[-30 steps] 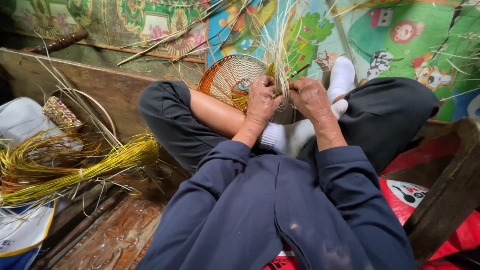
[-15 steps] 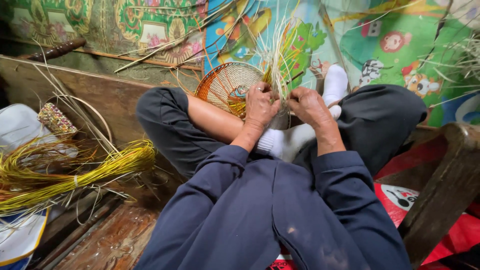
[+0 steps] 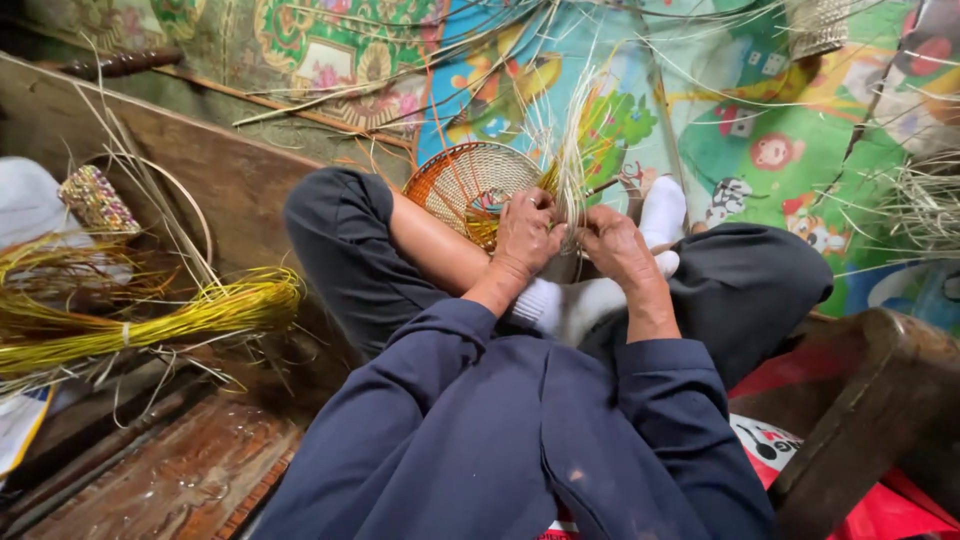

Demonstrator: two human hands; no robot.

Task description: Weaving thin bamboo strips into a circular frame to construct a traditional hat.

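Half-woven round basket, tan with an orange rim, tilted on edge over the crossed legs, above the white-socked feet, open face turned toward the wearer. Pale loose strands fanning up from its right edge. Left hand curled against that edge, fingers bent and pressed together around the weave and a few strands. Right hand just beside it, touching it at the knuckles, fingers folded down over the strands at the rim; exact pinch hidden behind the knuckles. Dark blue sleeves running from both wrists back to the bottom edge of the view, dark trousers bent out to either side.

Beneath and beyond the basket, a bright play mat with cartoon figures, scattered with thin reeds. At far left, a tied bundle of yellow-green strips lying on the wooden floor, well apart from the hands. Above that bundle, a small woven piece beside a long wooden plank. At lower right, a dark wooden chair arm over red cloth.
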